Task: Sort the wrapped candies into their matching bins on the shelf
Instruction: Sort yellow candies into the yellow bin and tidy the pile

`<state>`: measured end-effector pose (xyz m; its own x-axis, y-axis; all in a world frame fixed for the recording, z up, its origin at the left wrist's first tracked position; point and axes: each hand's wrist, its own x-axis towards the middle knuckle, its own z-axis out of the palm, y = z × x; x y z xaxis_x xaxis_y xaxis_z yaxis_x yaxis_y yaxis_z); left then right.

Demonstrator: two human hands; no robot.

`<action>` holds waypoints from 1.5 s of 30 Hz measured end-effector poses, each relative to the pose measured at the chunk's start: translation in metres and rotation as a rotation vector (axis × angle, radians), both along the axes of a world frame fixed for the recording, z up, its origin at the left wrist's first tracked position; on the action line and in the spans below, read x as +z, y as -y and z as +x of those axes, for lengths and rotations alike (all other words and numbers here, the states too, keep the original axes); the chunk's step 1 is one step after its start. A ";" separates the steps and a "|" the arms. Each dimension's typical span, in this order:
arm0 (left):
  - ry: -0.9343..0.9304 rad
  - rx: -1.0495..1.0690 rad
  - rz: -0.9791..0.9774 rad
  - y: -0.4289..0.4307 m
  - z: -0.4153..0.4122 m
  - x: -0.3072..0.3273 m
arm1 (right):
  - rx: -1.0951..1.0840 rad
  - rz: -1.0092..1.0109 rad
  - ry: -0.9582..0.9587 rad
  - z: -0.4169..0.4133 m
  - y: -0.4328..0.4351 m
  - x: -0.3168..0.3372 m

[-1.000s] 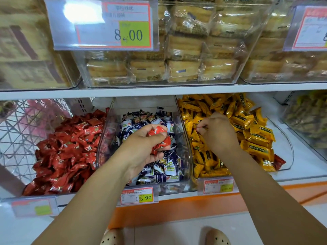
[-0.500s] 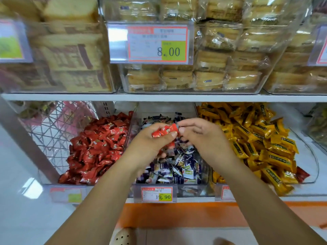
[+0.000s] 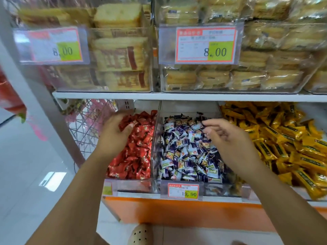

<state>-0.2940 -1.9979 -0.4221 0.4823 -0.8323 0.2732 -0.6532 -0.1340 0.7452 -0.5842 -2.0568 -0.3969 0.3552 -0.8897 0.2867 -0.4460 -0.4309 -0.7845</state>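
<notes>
The shelf [image 3: 177, 96] carries clear boxes of packed cakes [image 3: 212, 80] on its upper level, above both hands. Below the hands stand three clear bins side by side. The red bin [image 3: 134, 185] is directly under the left hand [image 3: 115, 135], and its red pile [image 3: 138, 160] lies below and to the right of that hand. The middle bin [image 3: 223, 190], full of blue and white candies [image 3: 184, 152], is under the right hand [image 3: 230, 140]. The yellow bars [image 3: 286, 138] lie to the right of the right hand.

The left hand is curled around a few red candies [image 3: 126, 123]. They show between thumb and fingers, just above the pile of the same colour. The right hand hovers with fingers loosely spread and half bent. I see nothing held in it, though a dark spot at one fingertip is too small to tell.

I judge the candies to be small and very light, with a thin, crinkly and slippery wrapper. A handful can slip out between the fingers, so a cupped palm suits several at once. For one stray candy it is better to pinch the body or a wrapper end with thumb and first finger. They do not look fragile, so a short drop into the matching bin seems safe.
</notes>
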 end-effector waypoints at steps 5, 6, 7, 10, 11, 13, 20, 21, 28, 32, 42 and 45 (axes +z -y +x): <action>0.144 -0.197 -0.045 0.009 -0.077 0.026 | -0.101 -0.097 -0.045 -0.034 -0.004 0.000; 0.168 -0.279 -0.040 0.010 -0.099 0.030 | -0.127 -0.130 -0.064 -0.044 -0.004 0.000; 0.181 -0.360 -0.032 0.011 -0.120 0.031 | -0.157 -0.154 -0.079 -0.057 -0.003 -0.002; 0.186 -0.564 0.014 0.019 -0.175 0.024 | -0.264 -0.172 -0.085 -0.102 -0.002 -0.001; 0.196 -0.618 0.029 0.022 -0.192 0.021 | -0.313 -0.162 -0.093 -0.121 -0.001 0.000; 0.231 -0.687 0.048 0.029 -0.222 0.017 | -0.392 -0.105 -0.136 -0.159 0.002 0.002; 0.438 -0.890 -0.001 0.050 -0.297 0.007 | -0.456 0.219 -0.172 -0.257 0.014 -0.003; 0.499 -0.946 0.023 0.050 -0.307 0.005 | -0.440 0.227 -0.189 -0.259 0.015 -0.004; 0.686 -0.939 0.169 0.067 -0.347 -0.005 | -0.255 0.261 -0.588 -0.245 0.024 -0.012; 0.662 -0.832 0.126 0.080 -0.338 -0.009 | -0.138 0.281 -0.670 -0.240 0.027 -0.011; 0.771 -0.867 0.067 0.084 -0.353 -0.020 | -0.171 0.172 -0.542 -0.238 0.027 -0.023; 0.802 -0.811 0.148 0.086 -0.341 -0.019 | -0.189 0.131 -0.679 -0.232 0.024 -0.021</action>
<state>-0.6355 -2.0843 -0.4407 -0.4787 -0.8678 0.1331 -0.8664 0.4915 0.0885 -0.8157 -2.0808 -0.4181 0.2534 -0.9657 -0.0561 -0.9118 -0.2190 -0.3474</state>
